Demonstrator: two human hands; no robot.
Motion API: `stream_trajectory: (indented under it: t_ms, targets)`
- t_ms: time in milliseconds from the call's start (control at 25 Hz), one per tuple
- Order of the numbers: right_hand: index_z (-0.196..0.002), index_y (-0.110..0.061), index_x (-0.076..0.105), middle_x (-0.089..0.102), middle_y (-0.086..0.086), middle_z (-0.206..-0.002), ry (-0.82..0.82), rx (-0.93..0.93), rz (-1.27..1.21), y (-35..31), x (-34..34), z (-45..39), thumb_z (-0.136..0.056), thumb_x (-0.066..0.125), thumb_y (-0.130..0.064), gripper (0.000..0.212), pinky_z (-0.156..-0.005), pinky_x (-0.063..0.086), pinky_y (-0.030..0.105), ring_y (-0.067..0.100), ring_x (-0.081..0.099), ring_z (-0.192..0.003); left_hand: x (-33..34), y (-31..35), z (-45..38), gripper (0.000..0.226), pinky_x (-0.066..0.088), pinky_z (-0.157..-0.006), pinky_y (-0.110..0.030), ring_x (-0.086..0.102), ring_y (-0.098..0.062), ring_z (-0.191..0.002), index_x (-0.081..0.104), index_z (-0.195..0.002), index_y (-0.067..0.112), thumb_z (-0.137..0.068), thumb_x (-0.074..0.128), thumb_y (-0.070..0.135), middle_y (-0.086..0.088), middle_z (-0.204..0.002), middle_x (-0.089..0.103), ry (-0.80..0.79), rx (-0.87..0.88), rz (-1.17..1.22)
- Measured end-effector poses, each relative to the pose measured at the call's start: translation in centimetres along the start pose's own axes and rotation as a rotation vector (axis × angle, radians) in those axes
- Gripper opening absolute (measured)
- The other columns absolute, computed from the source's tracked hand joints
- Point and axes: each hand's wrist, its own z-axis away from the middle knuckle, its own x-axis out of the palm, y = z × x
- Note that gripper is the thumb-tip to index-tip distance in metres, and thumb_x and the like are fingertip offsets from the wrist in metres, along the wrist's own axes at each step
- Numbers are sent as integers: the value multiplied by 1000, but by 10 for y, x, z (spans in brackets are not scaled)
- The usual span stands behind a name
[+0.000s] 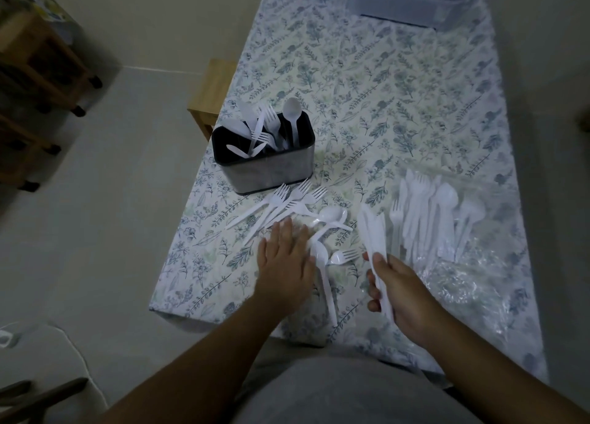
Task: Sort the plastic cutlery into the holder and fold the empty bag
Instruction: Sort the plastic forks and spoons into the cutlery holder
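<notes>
Holder [271, 165] sitting at 10 o'clock on floral table [399, 97], already carrying forks, spoons, knives. Loose forks [281, 204] fanning just in front of holder, at 7 o'clock from it. Left hand [285, 264] lying flat, fingers straight, pressing on fork handles, gripping nothing. Spoons [322, 232] lying just right of it, touching. Right hand [396, 291] curling round bundle of knives [372, 232], blades pointing to 11 o'clock. Clear bag [447, 232] lying at 3 o'clock, more cutlery apparently inside; exact count unclear.
</notes>
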Motion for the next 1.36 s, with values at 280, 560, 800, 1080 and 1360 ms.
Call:
stream_trajectory:
  t_ms: [280,560,800,1080,1360]
  targets:
    - [-131,-38,41,62,-4,-89,-13,-371,414,-28,35,20,-108,39,-36,23,-59,39,23,6,54,-65,-53,76,9,29,51,-95,-31,66,-10,-109,67,-126,24,-104,50,32,1,-120,72,-76,-238,1048]
    - [-100,-33,64,71,-7,-93,-36,-557,338,-44,68,25,-110,35,-23,33,-73,46,15,-2,65,-81,-84,81,13,24,60,-80,-49,71,-32,-85,80,-95,15,-101,59,25,-9,-86,77,98,-179,1049]
    - [-104,-43,64,69,-14,-106,-226,-527,454,-66,89,26,-108,43,-19,32,-72,49,6,-10,65,-91,-107,41,8,20,59,-88,-49,74,-25,-92,80,-107,25,-99,62,20,-1,-95,79,130,-121,990]
    - [-109,-14,76,69,1,-107,-224,-755,775,-111,140,-1,-101,59,-15,19,-93,56,47,18,66,-100,-157,-9,-15,22,56,-79,-18,71,4,-91,78,-113,23,-95,67,15,12,-98,78,318,35,686]
    - [-122,-24,74,77,-1,-100,-94,-876,692,-187,195,-17,-98,64,-20,26,-75,56,20,12,72,-91,-222,-23,-77,18,48,-65,-11,66,3,-74,78,-106,15,-96,64,12,7,-84,76,520,160,618]
